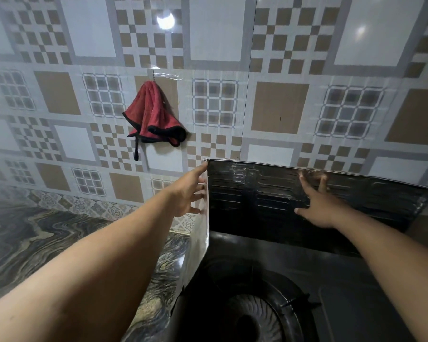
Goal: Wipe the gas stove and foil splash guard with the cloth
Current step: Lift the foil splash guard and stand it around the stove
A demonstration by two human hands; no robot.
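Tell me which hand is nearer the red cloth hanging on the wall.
Left. The left hand is at the foil splash guard's left edge, below and slightly right of the red cloth. The right hand lies flat on the guard's back panel, farther right.

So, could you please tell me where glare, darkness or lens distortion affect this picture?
Head view: a lamp's glare spot shines on the glossy wall tiles; the gas stove lies in deep shadow, its detail scarce; the foil splash guard mirrors the right hand; the wide-angle lens bends the tile lines near the edges.
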